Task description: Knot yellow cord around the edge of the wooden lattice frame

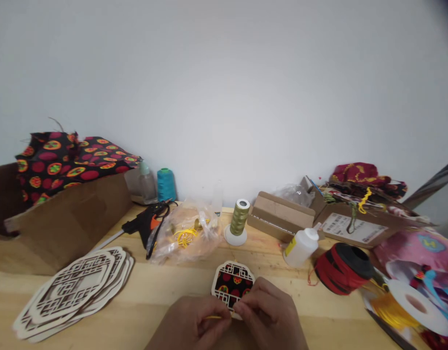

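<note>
Head: fretwork panel [232,284] beyond right grip [269,311], seemingly touching.

Behind the panel [233,284] stands a thread cone [239,219]; left lie stacked frames [80,295].

- Looking at a pale, wood-grained tabletop [154,282], carrying everything listed below.
- Seeing an open cardboard carton [78,223] at far left, just behind a fanned stack of lattice-cut wooden panels [76,287].
- Finding a black glue gun [144,224] beside a clear plastic bag [169,245].
- Noting an olive thread spool [239,218] standing upright near the middle.
- Spotting a low cardboard box [280,218] behind a translucent squeeze bottle [300,248].
- Observing a red ribbon reel [340,270] farther right, before a labelled carton [333,224].
</note>
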Available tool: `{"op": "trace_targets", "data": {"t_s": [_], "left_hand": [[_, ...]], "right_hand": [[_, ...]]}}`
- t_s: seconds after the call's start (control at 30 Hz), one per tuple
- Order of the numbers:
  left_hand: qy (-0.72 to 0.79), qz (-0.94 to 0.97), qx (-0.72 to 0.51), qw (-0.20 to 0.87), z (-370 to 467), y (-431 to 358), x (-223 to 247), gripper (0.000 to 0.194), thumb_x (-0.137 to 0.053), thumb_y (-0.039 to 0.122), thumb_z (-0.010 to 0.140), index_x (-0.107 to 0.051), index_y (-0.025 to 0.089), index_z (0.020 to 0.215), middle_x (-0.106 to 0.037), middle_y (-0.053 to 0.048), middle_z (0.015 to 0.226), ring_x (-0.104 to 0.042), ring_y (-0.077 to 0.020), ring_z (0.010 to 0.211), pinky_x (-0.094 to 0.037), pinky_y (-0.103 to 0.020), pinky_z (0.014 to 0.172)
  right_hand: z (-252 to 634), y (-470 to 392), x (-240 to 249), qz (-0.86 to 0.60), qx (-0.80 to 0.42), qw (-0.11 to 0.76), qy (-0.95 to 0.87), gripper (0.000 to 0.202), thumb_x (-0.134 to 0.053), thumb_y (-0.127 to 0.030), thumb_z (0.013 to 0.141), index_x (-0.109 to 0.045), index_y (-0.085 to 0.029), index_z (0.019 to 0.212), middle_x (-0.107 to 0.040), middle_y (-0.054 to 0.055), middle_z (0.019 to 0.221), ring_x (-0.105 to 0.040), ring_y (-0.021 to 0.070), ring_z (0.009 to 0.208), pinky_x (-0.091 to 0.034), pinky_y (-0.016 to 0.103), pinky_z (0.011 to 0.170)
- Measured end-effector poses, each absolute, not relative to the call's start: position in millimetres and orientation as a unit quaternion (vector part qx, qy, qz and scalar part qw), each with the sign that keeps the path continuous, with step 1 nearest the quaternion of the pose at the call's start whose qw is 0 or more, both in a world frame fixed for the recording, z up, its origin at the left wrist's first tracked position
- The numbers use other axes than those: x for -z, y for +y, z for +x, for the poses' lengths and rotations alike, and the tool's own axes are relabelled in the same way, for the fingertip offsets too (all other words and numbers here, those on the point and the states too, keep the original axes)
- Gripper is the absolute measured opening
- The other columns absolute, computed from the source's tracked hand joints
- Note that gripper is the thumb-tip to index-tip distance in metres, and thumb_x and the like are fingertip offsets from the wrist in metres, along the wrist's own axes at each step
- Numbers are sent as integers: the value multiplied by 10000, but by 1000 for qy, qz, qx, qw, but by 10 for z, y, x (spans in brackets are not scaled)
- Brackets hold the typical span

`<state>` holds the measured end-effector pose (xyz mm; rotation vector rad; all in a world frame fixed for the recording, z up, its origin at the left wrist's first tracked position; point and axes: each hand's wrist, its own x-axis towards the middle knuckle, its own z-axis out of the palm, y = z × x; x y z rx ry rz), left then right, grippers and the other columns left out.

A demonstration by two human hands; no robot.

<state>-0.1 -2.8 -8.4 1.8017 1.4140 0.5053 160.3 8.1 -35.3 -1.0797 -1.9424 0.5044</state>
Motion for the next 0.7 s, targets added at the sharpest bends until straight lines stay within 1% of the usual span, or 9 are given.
{"op": "trace_targets", "data": {"t_s": [0.17,0.4,0.53,0.7], "left_hand": [[554,718,-181,381,-30,-18,108,187,-460,236,706,-635,214,643,-647,40,613,-553,-113,595,-389,-139,525],[554,699,-210,401,-9,-48,53,183,-454,235,700,-632,218,740,-649,45,641,-556,-115,599,-399,-141,517],[548,692,-226,412,6,-52,2,217,-436,239,713,-649,219,681,-660,40,645,-558,-120,607,-408,-150,545],[540,699,-227,410,9,-46,-5,226,-441,247,711,-660,217,666,-665,33,635,-560,-120,596,-411,-152,552]], "right_hand": [[1602,93,379,-453,-194,401,-772,172,-532,-214,715,-605,-159,569,-516,4,532,-489,77,484,-327,156,431],[1605,91,366,-457,-211,396,-768,170,-525,-225,715,-606,-170,575,-521,-3,528,-486,82,482,-331,161,430],[1605,77,334,-457,-215,400,-765,157,-527,-218,715,-613,-170,593,-525,3,542,-488,88,499,-336,167,440],[1570,54,325,-437,-219,403,-774,158,-524,-215,721,-621,-173,602,-529,6,555,-494,86,507,-346,164,448]]}}
